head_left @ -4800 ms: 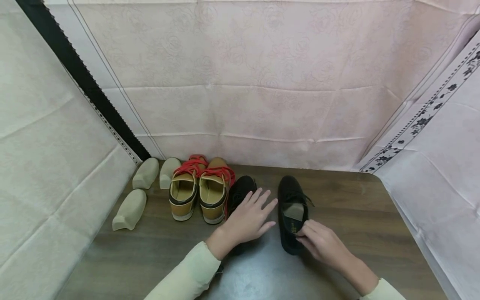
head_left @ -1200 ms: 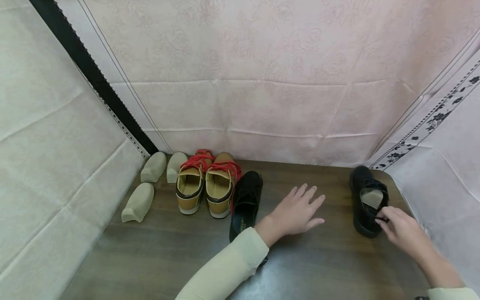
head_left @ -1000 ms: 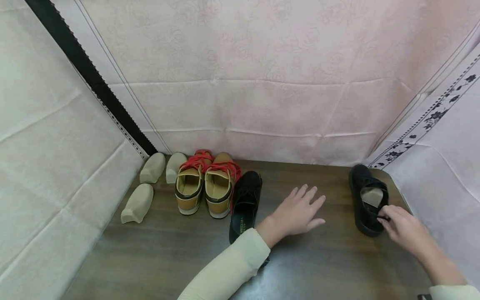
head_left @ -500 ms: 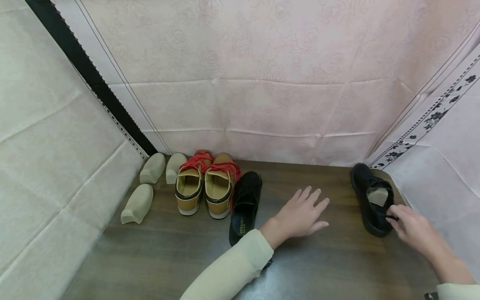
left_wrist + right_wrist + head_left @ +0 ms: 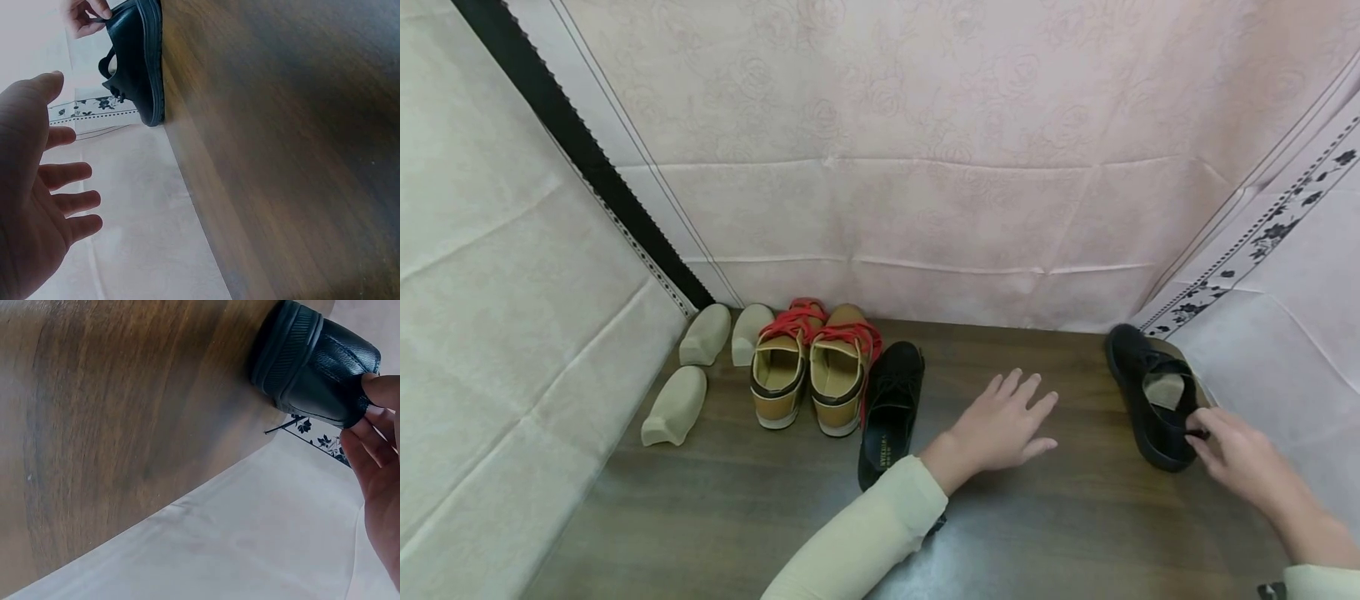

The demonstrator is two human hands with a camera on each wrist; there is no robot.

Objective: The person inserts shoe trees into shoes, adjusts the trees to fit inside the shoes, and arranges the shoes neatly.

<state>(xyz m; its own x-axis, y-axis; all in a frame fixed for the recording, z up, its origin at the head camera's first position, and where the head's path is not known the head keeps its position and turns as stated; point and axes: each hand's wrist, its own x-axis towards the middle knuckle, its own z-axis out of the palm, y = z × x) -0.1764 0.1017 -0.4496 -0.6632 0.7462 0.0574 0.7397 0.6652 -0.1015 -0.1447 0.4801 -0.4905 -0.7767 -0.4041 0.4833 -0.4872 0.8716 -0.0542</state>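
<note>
A black lace-up shoe (image 5: 1152, 404) sits near the table's far right corner, with a beige insert (image 5: 1165, 390) inside it. My right hand (image 5: 1199, 434) pinches its heel rim; the right wrist view shows fingers (image 5: 375, 419) curled on the heel (image 5: 315, 359). The matching black shoe (image 5: 891, 408) lies left of centre, beside my left forearm. My left hand (image 5: 1022, 408) is spread flat over the table between the two shoes, holding nothing. In the left wrist view the palm (image 5: 34, 206) is open, with the far shoe (image 5: 137, 62) beyond it.
A pair of tan shoes with red laces (image 5: 808, 371) stands at the back left. Three beige shoe inserts (image 5: 676, 406) lie left of them. Pale fabric walls close in the wooden table (image 5: 715, 517) on the left, back and right.
My right hand has slid the black shoe from the table's middle to the far right corner, shifting it slightly further right in the last second. The left hand left the other shoe and stays spread mid-table.
</note>
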